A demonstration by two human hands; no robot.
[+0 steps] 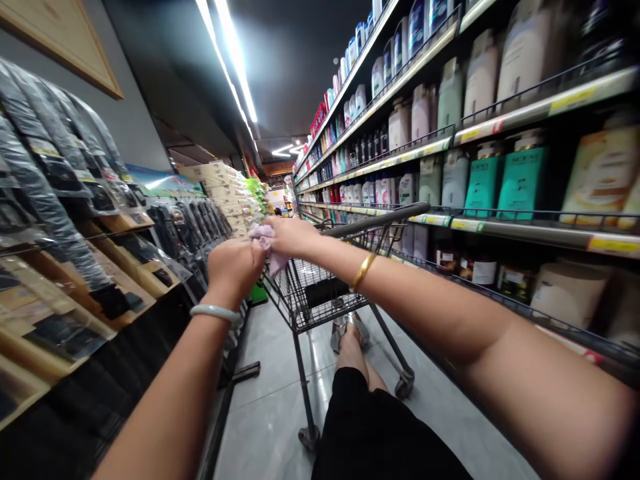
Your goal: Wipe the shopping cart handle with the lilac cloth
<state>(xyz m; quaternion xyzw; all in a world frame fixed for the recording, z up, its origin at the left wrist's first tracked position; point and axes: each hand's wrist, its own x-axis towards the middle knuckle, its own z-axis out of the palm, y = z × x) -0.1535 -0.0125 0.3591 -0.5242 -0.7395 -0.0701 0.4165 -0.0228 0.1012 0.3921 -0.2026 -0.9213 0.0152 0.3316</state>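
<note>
A crumpled lilac cloth (pixel 279 262) is bunched between my two hands, at the left end of the shopping cart's handle. My left hand (pixel 234 265), with a pale bangle on the wrist, is closed around one side of it. My right hand (pixel 291 236) is closed on the other side, a gold bangle on that forearm. The dark cart handle (pixel 383 220) slants out from behind the right hand; whether the fingers touch it is hidden. Below hangs the black wire shopping cart (pixel 325 312).
Shelves on the right hold many bottles, among them two teal pump bottles (pixel 521 175). Packaged belts (pixel 55 180) hang on the left rack. A rack foot (pixel 246 372) juts onto the grey tile floor (pixel 267 413). One cart wheel (pixel 404 385) stands beside my feet.
</note>
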